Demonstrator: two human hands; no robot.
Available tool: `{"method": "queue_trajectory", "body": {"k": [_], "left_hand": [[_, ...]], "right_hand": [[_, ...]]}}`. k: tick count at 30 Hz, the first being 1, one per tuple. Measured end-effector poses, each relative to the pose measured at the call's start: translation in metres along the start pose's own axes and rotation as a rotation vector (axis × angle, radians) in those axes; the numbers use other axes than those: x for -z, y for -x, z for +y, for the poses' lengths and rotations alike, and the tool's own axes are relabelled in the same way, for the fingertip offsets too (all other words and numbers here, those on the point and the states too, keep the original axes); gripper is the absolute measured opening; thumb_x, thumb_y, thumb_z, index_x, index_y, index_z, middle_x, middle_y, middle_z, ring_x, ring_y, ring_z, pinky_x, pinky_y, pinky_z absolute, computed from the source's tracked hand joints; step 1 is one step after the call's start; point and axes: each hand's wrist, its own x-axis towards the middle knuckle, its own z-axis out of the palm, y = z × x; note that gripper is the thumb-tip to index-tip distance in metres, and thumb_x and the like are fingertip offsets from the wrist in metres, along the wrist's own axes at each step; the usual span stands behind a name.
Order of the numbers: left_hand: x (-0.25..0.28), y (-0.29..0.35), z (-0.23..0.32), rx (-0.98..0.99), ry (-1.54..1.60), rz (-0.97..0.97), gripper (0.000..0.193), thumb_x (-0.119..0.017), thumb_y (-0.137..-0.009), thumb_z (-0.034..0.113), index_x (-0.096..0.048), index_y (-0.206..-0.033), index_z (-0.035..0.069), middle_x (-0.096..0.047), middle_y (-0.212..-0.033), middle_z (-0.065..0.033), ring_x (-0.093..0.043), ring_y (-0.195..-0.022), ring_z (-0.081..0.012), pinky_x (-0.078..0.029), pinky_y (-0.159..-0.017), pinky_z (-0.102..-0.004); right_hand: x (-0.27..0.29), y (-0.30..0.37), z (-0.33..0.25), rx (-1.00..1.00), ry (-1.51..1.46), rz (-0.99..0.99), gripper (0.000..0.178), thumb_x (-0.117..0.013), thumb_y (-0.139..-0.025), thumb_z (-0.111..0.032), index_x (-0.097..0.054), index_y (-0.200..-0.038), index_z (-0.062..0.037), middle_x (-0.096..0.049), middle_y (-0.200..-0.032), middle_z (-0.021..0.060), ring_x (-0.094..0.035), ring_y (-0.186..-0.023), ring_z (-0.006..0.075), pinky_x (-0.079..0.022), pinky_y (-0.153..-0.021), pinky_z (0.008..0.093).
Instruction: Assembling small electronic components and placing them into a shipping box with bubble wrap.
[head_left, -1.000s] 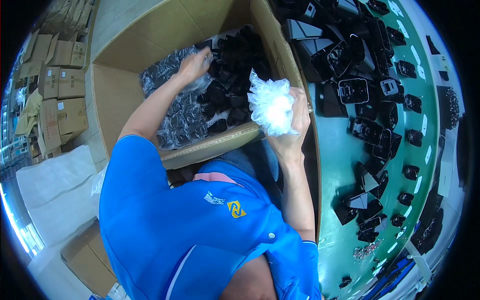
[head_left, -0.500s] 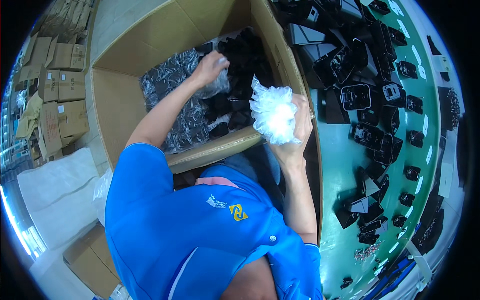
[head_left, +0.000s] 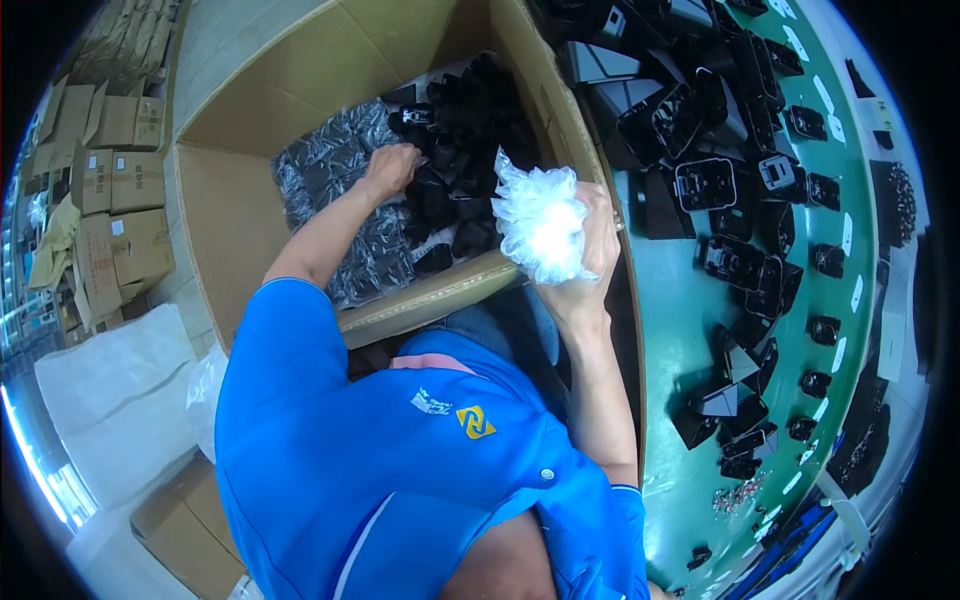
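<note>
My left hand (head_left: 393,170) reaches into a large open cardboard box (head_left: 225,215). Its fingers are curled together over the inner edge of a layer of dark, plastic-wrapped pieces (head_left: 340,160); what they pinch, if anything, is hidden. Loose black plastic parts (head_left: 470,130) fill the box's right side, close by those fingertips. Over the box's near right corner, my right hand (head_left: 597,240) is closed around a crumpled bunch of clear plastic bags (head_left: 540,220).
To the right runs a green-topped table (head_left: 665,310) heaped with black plastic housings (head_left: 705,185), with smaller black parts and white slips along its far side. Cardboard cartons (head_left: 135,180) are stacked at the left. Another carton (head_left: 185,515) stands low on the left, near a white sheet (head_left: 120,375).
My left hand has moved slightly left and nearer to me. The clear bag seen under it before no longer shows there. My right hand still grips the bunch, almost unmoved.
</note>
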Motion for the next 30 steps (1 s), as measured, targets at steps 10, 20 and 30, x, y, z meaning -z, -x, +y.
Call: {"method": "queue_trajectory", "body": {"k": [10,20,30], "left_hand": [[0.137,-0.018,0.036,0.328,1.154,0.282,0.031,-0.064,-0.097,0.032,-0.071,-0.091,0.003,-0.065,-0.083,0.0006,-0.055,-0.074,-0.0117,-0.045,-0.071,-0.0239],[0.156,-0.033,0.055,0.269,1.452,0.192,0.028,-0.067,-0.097,0.032,-0.071,-0.096,0.004,-0.066,-0.086,-0.0031,-0.058,-0.073,-0.0092,-0.048,-0.069,-0.0216],[0.209,-0.012,0.026,0.105,1.578,0.388,0.03,-0.076,-0.089,0.032,-0.068,-0.081,0.004,-0.067,-0.078,-0.0043,-0.059,-0.064,-0.0113,-0.049,-0.062,-0.0239]], "right_hand": [[0.001,0.002,0.002,0.01,0.029,0.04,0.04,-0.083,-0.067,-0.005,-0.063,-0.101,0.001,-0.064,-0.092,0.0144,-0.062,-0.076,0.0277,-0.053,-0.067,0.0376],[0.003,0.002,0.002,0.02,0.0,0.013,0.041,-0.083,-0.067,-0.006,-0.062,-0.101,0.0008,-0.064,-0.092,0.0142,-0.061,-0.075,0.0283,-0.053,-0.068,0.0378],[0.003,0.004,0.003,-0.008,0.005,0.034,0.042,-0.083,-0.066,-0.006,-0.062,-0.102,0.0003,-0.064,-0.091,0.014,-0.062,-0.075,0.0281,-0.053,-0.068,0.0379]]}}
